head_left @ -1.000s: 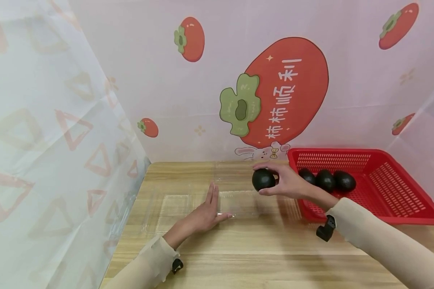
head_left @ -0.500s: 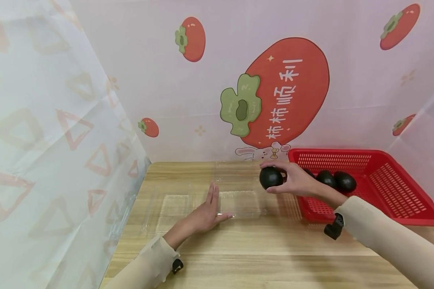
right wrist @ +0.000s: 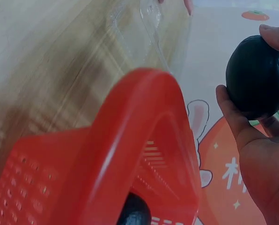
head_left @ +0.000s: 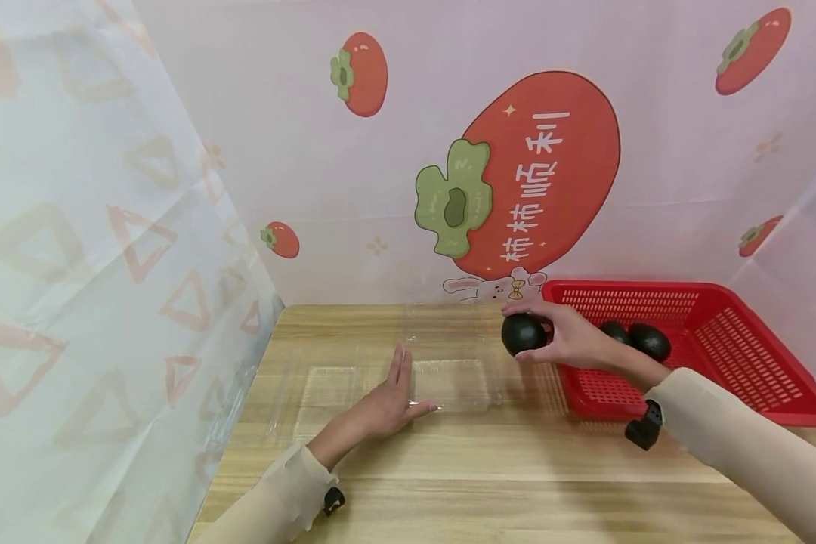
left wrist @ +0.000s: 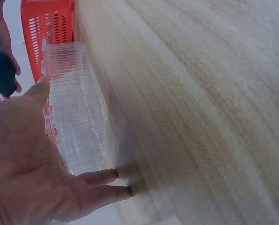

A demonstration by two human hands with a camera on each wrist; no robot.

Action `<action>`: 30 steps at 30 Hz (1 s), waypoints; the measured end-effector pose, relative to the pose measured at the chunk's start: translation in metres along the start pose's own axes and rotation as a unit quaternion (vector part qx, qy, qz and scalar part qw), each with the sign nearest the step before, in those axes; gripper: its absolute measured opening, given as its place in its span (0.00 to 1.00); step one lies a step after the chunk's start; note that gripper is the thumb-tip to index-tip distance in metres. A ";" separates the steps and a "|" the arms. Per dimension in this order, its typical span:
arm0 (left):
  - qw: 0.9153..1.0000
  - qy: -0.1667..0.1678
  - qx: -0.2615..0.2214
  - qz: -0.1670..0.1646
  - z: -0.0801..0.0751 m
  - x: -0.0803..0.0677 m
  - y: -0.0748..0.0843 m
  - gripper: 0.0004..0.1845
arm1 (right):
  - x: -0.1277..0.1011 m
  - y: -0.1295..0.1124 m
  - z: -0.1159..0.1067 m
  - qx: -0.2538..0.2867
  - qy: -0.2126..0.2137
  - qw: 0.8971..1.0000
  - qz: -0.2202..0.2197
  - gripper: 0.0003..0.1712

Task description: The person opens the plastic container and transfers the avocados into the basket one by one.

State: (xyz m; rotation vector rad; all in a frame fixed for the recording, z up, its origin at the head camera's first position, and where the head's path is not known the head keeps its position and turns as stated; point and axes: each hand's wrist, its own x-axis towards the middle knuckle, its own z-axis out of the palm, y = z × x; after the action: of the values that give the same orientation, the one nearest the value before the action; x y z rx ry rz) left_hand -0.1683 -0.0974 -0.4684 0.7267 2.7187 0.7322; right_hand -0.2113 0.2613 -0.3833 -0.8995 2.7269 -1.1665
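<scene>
In the head view my right hand [head_left: 571, 340] grips a dark avocado [head_left: 522, 334], thumb and fingers curled round its sides. It is held above the table between the clear plastic container [head_left: 452, 378] and the red basket [head_left: 758, 370]. The right wrist view shows the same avocado [right wrist: 256, 77] raised past the basket rim. My left hand [head_left: 384, 404] lies at the container's left side, its fingers straight and thumb spread along the near edge. Two more avocados [head_left: 649, 341] show in the basket, partly behind my right hand.
Another clear plastic piece [head_left: 329, 393] lies to the left of my left hand; its outline is faint. Wooden tabletop [head_left: 449, 483] spreads in front. A printed cloth wall [head_left: 353, 174] rises behind the table, and a further sheet [head_left: 109, 302] hangs at the left.
My right hand has moved a little to the right, toward the basket, carrying the avocado and covering more of those inside. The left hand has stayed in place.
</scene>
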 end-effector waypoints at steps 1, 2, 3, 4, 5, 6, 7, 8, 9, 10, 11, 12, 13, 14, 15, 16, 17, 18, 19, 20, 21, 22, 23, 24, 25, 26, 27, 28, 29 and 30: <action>1.000 -0.001 0.000 0.000 0.000 0.000 0.000 0.58 | -0.001 0.000 -0.001 -0.001 0.000 1.000 0.001 0.42; 1.000 0.000 0.001 0.000 0.000 0.000 0.000 0.58 | -0.002 0.001 -0.003 -0.002 0.000 1.000 0.001 0.42; 1.000 -0.001 0.002 0.000 0.000 0.000 0.000 0.58 | -0.003 0.002 -0.004 -0.004 0.000 1.000 0.001 0.43; 1.000 -0.001 0.002 0.000 0.000 0.000 0.000 0.58 | -0.003 0.003 -0.005 -0.007 0.001 1.000 0.001 0.43; 1.000 -0.001 0.001 -0.001 0.000 0.000 0.000 0.58 | -0.004 0.004 -0.007 -0.012 0.002 1.000 -0.001 0.43; 1.000 -0.001 0.002 0.000 0.000 0.001 0.000 0.58 | -0.005 0.004 -0.008 -0.015 0.002 1.000 -0.001 0.43; 1.000 0.000 0.002 0.000 0.000 0.001 0.000 0.58 | -0.006 0.006 -0.009 -0.019 0.002 1.000 -0.002 0.43; 1.000 0.000 0.003 0.000 0.000 0.001 -0.001 0.58 | -0.006 0.006 -0.010 -0.023 0.002 1.000 -0.004 0.43; 1.000 -0.001 0.003 0.000 0.000 0.001 -0.001 0.58 | -0.007 0.007 -0.011 -0.028 0.003 1.000 -0.006 0.43; 1.000 0.000 0.003 0.000 0.001 0.001 -0.001 0.58 | -0.008 0.008 -0.013 -0.031 0.003 0.999 -0.008 0.43; 1.000 0.000 0.004 0.000 0.001 0.002 -0.001 0.58 | -0.008 0.009 -0.014 -0.033 0.003 0.999 -0.009 0.43; 1.000 0.000 0.005 0.000 0.001 0.002 -0.001 0.58 | -0.009 0.010 -0.015 -0.036 0.003 0.999 -0.010 0.43; 1.000 0.000 0.004 0.000 0.001 0.002 -0.002 0.58 | -0.009 0.010 -0.016 -0.038 0.003 0.999 -0.011 0.43; 1.000 -0.001 0.004 -0.001 0.001 0.002 -0.002 0.58 | -0.010 0.011 -0.017 -0.040 0.003 0.999 -0.012 0.43; 1.000 -0.001 0.004 -0.001 0.001 0.002 -0.002 0.58 | -0.010 0.012 -0.018 -0.043 0.003 0.999 -0.012 0.43; 1.000 -0.001 0.003 -0.001 0.002 0.003 -0.002 0.58 | -0.011 0.012 -0.019 -0.045 0.003 0.999 -0.012 0.43; 1.000 -0.001 0.004 -0.001 0.002 0.003 -0.002 0.58 | -0.011 0.012 -0.020 -0.049 0.003 0.999 -0.012 0.43; 1.000 0.000 0.003 0.001 0.002 0.002 -0.002 0.58 | -0.012 0.013 -0.020 -0.052 0.003 0.999 -0.013 0.43; 1.000 0.000 0.003 0.002 0.002 0.002 -0.002 0.58 | -0.012 0.013 -0.021 -0.055 0.004 0.998 -0.014 0.43; 1.000 0.001 0.003 0.003 0.002 0.002 -0.002 0.58 | -0.013 0.013 -0.022 -0.058 0.004 0.998 -0.014 0.43; 1.000 0.001 0.002 0.003 0.002 0.002 -0.002 0.58 | -0.013 0.013 -0.023 -0.061 0.005 0.998 -0.015 0.43; 1.000 0.000 0.002 0.003 0.002 0.002 -0.002 0.58 | -0.014 0.013 -0.024 -0.063 0.006 0.998 -0.015 0.43; 1.000 0.000 0.002 0.003 0.002 0.002 -0.002 0.58 | -0.015 0.013 -0.025 -0.065 0.006 0.998 -0.015 0.43; 1.000 0.001 0.001 0.003 0.002 0.002 -0.003 0.58 | -0.015 0.013 -0.026 -0.066 0.007 0.998 -0.014 0.43; 1.000 0.000 0.001 0.001 0.003 0.002 -0.002 0.58 | -0.016 0.013 -0.027 -0.067 0.008 0.998 -0.014 0.43; 1.000 -0.001 0.000 0.000 0.003 0.002 -0.002 0.58 | -0.016 0.013 -0.028 -0.067 0.009 0.998 -0.013 0.43; 1.000 -0.002 0.000 -0.002 0.003 0.002 -0.003 0.58 | -0.017 0.013 -0.030 -0.067 0.009 0.998 -0.012 0.43; 1.000 -0.001 0.000 -0.002 0.003 0.002 -0.003 0.58 | -0.018 0.013 -0.031 -0.067 0.008 0.998 -0.011 0.43; 1.000 -0.001 -0.001 -0.002 0.003 0.002 -0.003 0.58 | -0.018 0.013 -0.032 -0.067 0.008 0.998 -0.010 0.43; 1.000 0.000 -0.001 -0.002 0.003 0.002 -0.003 0.58 | -0.018 0.013 -0.033 -0.069 0.007 0.998 -0.010 0.43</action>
State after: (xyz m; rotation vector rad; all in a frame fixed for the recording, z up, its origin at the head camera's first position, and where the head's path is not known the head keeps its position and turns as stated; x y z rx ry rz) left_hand -0.1697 -0.0971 -0.4726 0.7215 2.7187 0.7339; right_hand -0.2108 0.2997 -0.3712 -0.9373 2.8457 -1.0021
